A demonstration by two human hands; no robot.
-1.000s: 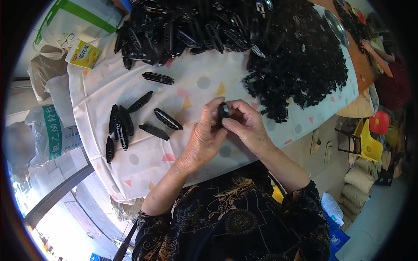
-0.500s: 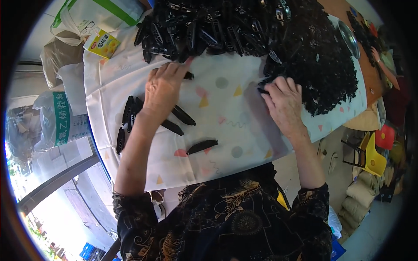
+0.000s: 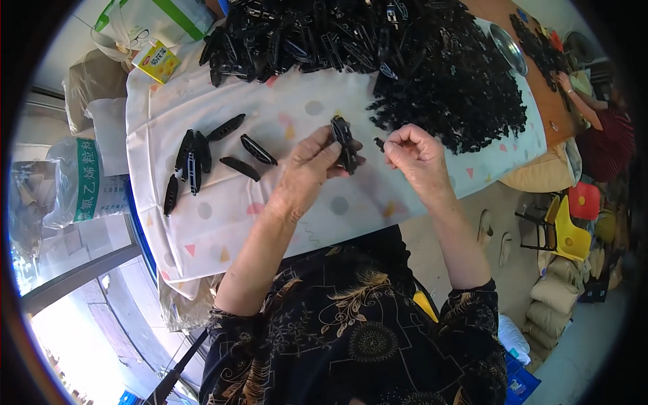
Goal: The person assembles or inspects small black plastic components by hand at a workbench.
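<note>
My left hand (image 3: 314,162) is closed around a long black plastic clip (image 3: 345,145), held tilted above the near middle of the table. To its right, my right hand (image 3: 417,156) pinches a small black plastic piece (image 3: 381,143) between thumb and fingertips, a short gap away from the clip. Left of my hands, several similar black clips lie on the cloth, among them a slotted clip (image 3: 258,150) and a darker clip (image 3: 240,169). Beyond my hands rises a heap of black clips (image 3: 297,40); it runs into a pile of small black pieces (image 3: 466,101) at the right.
A pale patterned tablecloth (image 3: 223,223) covers the table. A yellow carton (image 3: 156,62) and a white-green bag (image 3: 152,27) stand at the far left. A round metal dish (image 3: 507,48) sits at the right edge. Another person's hand (image 3: 564,82) works at the far right, beyond a yellow chair (image 3: 572,233).
My left hand has come back toward me, now with a clip in it. My right hand has left the pile's edge holding a small piece. The view has shifted slightly.
</note>
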